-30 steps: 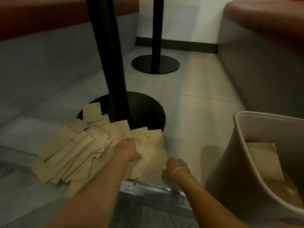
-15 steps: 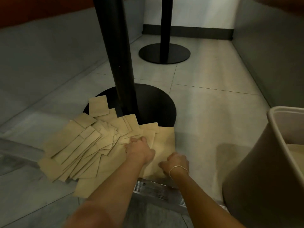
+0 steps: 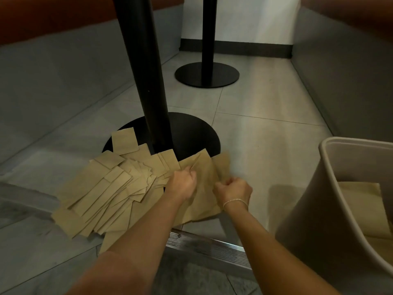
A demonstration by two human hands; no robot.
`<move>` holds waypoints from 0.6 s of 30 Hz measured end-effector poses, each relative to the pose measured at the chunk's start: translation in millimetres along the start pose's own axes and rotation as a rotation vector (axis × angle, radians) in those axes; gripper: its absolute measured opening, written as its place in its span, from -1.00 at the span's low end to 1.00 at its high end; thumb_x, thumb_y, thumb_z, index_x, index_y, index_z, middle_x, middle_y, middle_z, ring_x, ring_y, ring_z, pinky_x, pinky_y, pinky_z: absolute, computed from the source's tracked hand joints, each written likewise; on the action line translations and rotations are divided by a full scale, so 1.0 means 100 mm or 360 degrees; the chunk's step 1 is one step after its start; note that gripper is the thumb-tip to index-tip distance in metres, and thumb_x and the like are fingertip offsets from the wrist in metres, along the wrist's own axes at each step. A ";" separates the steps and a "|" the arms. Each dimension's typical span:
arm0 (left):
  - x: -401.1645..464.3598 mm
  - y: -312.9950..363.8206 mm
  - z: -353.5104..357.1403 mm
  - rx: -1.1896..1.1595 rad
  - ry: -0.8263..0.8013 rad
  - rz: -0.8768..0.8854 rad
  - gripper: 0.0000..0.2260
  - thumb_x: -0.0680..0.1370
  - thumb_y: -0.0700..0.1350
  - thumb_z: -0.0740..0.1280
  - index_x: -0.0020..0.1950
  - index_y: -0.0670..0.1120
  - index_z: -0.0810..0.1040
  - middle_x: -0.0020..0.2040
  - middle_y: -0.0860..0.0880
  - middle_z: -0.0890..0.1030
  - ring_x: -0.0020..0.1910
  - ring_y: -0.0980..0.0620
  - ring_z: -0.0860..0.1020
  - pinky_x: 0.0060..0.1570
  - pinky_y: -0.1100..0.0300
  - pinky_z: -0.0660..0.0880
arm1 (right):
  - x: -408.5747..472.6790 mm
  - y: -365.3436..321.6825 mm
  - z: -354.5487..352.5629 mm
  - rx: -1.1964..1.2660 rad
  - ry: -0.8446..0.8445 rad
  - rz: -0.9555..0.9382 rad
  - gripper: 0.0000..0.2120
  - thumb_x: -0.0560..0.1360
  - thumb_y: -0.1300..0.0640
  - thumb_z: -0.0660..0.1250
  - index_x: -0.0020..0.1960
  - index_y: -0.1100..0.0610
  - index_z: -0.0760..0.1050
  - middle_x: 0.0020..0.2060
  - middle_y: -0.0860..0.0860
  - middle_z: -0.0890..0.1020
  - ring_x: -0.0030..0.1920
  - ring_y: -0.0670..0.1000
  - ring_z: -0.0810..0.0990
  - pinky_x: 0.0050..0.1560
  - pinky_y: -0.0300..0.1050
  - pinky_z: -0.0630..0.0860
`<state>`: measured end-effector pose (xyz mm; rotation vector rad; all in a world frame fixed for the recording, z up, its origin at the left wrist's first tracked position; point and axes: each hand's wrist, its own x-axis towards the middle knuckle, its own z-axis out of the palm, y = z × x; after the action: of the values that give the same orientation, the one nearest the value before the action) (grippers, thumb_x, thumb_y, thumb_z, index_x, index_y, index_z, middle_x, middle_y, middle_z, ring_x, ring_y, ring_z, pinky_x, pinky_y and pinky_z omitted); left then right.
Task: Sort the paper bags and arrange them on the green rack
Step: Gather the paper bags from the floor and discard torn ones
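Observation:
A spread heap of brown paper bags [image 3: 102, 188] lies on the tiled floor against the round base of a black table post. At the heap's right end both hands grip one large paper bag [image 3: 204, 184], which is lifted and creased. My left hand [image 3: 184, 183] pinches its left part with curled fingers. My right hand [image 3: 232, 189], wearing a thin bracelet, grips its right edge, which is blurred. No green rack is in view.
A beige plastic bin [image 3: 314, 199] stands at the right with paper bags inside. The black post [image 3: 146, 81] and its base [image 3: 191, 133] rise just behind the heap. A second black table post [image 3: 207, 60] stands farther back. A metal floor strip [image 3: 208, 248] runs below my arms.
Both hands went from resting flat on the large bag to gripping it. The bag now rises off the floor and crumples. The camera view shifted slightly left.

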<state>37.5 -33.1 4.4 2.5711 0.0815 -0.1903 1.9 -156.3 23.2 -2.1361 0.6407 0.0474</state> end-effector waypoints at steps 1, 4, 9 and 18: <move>-0.02 0.04 -0.01 -0.0091 0.0020 0.0042 -0.69 0.66 -0.11 -0.04 0.26 -0.14 0.40 -0.30 -0.06 0.47 -0.35 0.03 0.44 -0.35 0.18 0.35 | -0.01 -0.05 -0.05 0.0076 0.0032 -0.0030 -0.88 0.45 0.19 0.35 -0.14 0.25 0.58 -0.39 0.01 0.46 -0.45 -0.11 0.36 -0.36 -0.28 0.28; -0.08 0.17 -0.06 -0.0216 0.0049 0.0112 -0.72 0.66 -0.10 -0.03 0.22 -0.10 0.42 -0.33 -0.01 0.43 -0.39 0.11 0.39 -0.40 0.22 0.29 | -0.05 -0.20 -0.17 0.0200 0.0082 -0.0125 -0.95 0.45 0.21 0.35 -0.18 0.18 0.54 -0.40 -0.03 0.46 -0.41 -0.14 0.37 -0.30 -0.26 0.37; -0.15 0.38 -0.22 -0.0358 0.0177 0.0126 -0.67 0.67 -0.05 -0.02 0.36 -0.06 0.37 -0.33 0.03 0.44 -0.38 0.12 0.42 -0.41 0.26 0.27 | -0.17 -0.38 -0.28 0.0231 0.0097 -0.0235 -0.94 0.47 0.18 0.35 -0.17 0.14 0.55 -0.29 0.03 0.54 -0.32 -0.06 0.48 -0.23 -0.18 0.46; -0.26 0.64 -0.70 -0.0718 0.0534 0.0064 -0.84 0.62 -0.20 0.09 0.00 -0.09 0.45 -0.30 -0.02 0.44 -0.33 0.03 0.43 -0.26 0.18 0.38 | -0.40 -0.78 -0.87 -0.0188 0.0302 -0.0617 -0.82 0.55 0.22 0.19 0.06 0.22 0.54 0.05 0.12 0.51 0.02 0.14 0.53 -0.03 -0.10 0.42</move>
<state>26.3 -50.5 101.1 2.1273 0.1755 0.2513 -13.4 -168.8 144.8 -2.3631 0.3264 -0.3395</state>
